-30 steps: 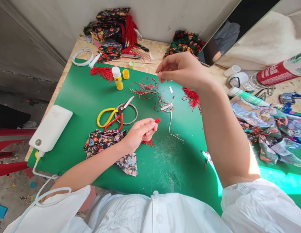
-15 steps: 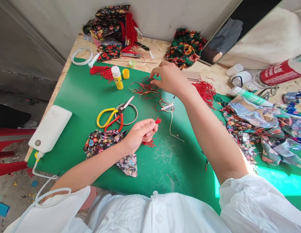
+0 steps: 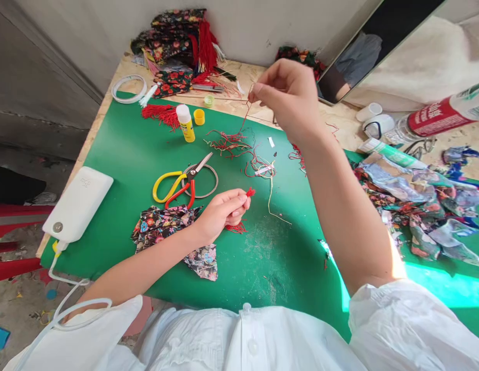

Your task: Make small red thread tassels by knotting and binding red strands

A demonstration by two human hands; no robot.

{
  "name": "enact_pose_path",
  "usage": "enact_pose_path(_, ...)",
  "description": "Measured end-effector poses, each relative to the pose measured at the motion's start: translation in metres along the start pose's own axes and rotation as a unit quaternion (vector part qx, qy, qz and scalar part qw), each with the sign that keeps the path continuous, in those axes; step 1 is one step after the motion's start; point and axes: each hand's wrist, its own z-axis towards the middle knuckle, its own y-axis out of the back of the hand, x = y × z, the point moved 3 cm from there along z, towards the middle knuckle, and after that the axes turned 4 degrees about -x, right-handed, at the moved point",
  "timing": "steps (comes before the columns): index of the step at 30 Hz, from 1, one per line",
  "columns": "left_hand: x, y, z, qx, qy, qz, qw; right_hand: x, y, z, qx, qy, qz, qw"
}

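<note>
My left hand [image 3: 227, 208] is closed around a small bundle of red yarn [image 3: 251, 192]; a tuft pokes out past the thumb and loose ends [image 3: 237, 226] hang below. Raised above the mat, my right hand [image 3: 284, 95] pinches a thin red thread [image 3: 245, 114] between thumb and fingertips. That thread runs down to a tangle of red and cream threads [image 3: 232, 143]. Scissors [image 3: 181, 185] with yellow and red handles lie open across a metal ring [image 3: 212, 191], left of my hands. Under my left forearm is folded black floral fabric [image 3: 158, 226].
On the green mat [image 3: 127, 139] stand a glue stick [image 3: 186, 124] and its yellow cap [image 3: 199, 117]. A white power bank [image 3: 79, 203] with a cable is at left. Fabric scraps [image 3: 440, 190] cover the right side. A tape roll [image 3: 129, 89], red tassels [image 3: 160, 114] and a bottle [image 3: 436, 117] sit farther back.
My right hand has risen from the thread tangle, pulling a red thread up with it. My left hand stays in place with the red yarn bundle.
</note>
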Motion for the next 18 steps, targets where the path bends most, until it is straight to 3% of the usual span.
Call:
enact_pose_path(2, 0.000, 0.000, 0.000, 0.000, -0.001, 0.000, 1.000, 0.011, 0.004, -0.004, 0.033, -0.027, 0.072, 0.996)
enact_pose_path(4, 0.001, -0.001, 0.000, -0.001, -0.002, -0.001, 1.000, 0.020, 0.009, -0.009, 0.027, -0.041, 0.120, 0.992)
enact_pose_path(7, 0.001, -0.002, 0.000, -0.005, -0.003, -0.002, 1.000, 0.032, 0.013, -0.015, 0.055, -0.043, 0.136, 0.988)
enact_pose_path(14, 0.001, -0.001, -0.001, -0.002, -0.012, -0.004, 1.000, 0.048, 0.019, -0.025, 0.076, -0.059, 0.098, 0.991)
enact_pose_path(18, 0.000, -0.002, -0.003, 0.007, -0.013, -0.021, 1.000, 0.057, 0.029, -0.053, 0.061, -0.027, 0.010, 0.998)
